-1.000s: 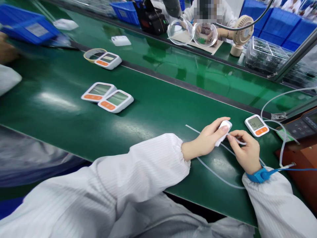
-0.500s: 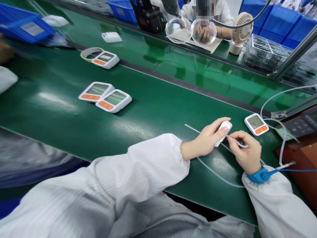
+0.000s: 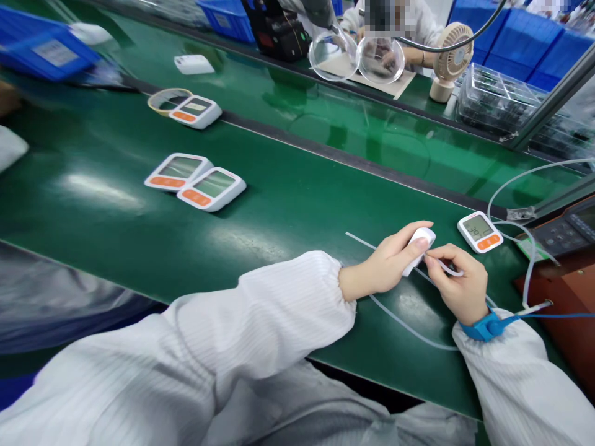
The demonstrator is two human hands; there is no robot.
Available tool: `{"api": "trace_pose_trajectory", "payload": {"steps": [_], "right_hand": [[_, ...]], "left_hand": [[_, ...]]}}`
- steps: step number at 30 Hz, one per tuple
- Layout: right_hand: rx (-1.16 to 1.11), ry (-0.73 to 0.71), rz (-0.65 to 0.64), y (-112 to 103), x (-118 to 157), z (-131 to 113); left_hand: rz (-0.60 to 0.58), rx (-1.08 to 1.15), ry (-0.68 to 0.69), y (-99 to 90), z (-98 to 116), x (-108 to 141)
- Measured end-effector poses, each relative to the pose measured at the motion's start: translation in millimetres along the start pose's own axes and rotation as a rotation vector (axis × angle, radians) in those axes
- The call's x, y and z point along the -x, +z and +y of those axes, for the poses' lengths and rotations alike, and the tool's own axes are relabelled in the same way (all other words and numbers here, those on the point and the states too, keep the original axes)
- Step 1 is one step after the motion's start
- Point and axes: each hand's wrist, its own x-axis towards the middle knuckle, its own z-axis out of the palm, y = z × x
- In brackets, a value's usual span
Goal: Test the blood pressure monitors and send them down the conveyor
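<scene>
My left hand [image 3: 395,257] grips a white monitor [image 3: 418,248] tilted on its edge, its screen side turned out of my sight. Between thumb and fingers of my right hand [image 3: 460,279] is a thin clear tube [image 3: 452,271], its end against the near side of that monitor; whether it is inserted, I cannot tell. A blue wrist strap [image 3: 483,327] circles my right wrist. Just beyond the right hand lies another monitor [image 3: 480,232], its screen showing digits above orange buttons. More tubing [image 3: 409,328] runs across the green table under my hands.
Two monitors [image 3: 211,189] overlap on the left of the green table [image 3: 288,204]. Behind them, one monitor [image 3: 195,111] leans by a tape roll [image 3: 162,102]. A white case [image 3: 194,64] lies on the green belt. An orange-brown machine [image 3: 558,297] stands right; a co-worker sits opposite behind magnifier lenses [image 3: 381,59].
My right hand has edged slightly left, closer to the held monitor. On the belt the white case has shifted left. The co-worker's hands have moved behind the lenses.
</scene>
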Motion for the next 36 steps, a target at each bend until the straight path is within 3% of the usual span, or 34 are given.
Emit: {"api": "trace_pose_trajectory", "payload": {"steps": [10, 20, 36], "right_hand": [[0.033, -0.075, -0.007, 2, 1, -2], [0.065, -0.084, 0.062, 2, -1, -3], [0.037, -0.078, 0.067, 5, 0, 0]], "left_hand": [[0.012, -0.036, 0.144, 3.6, -12, 2], [0.035, 0.067, 0.037, 2.8, -5, 0], [0.022, -0.016, 0.109, 3.9, -13, 1]]}}
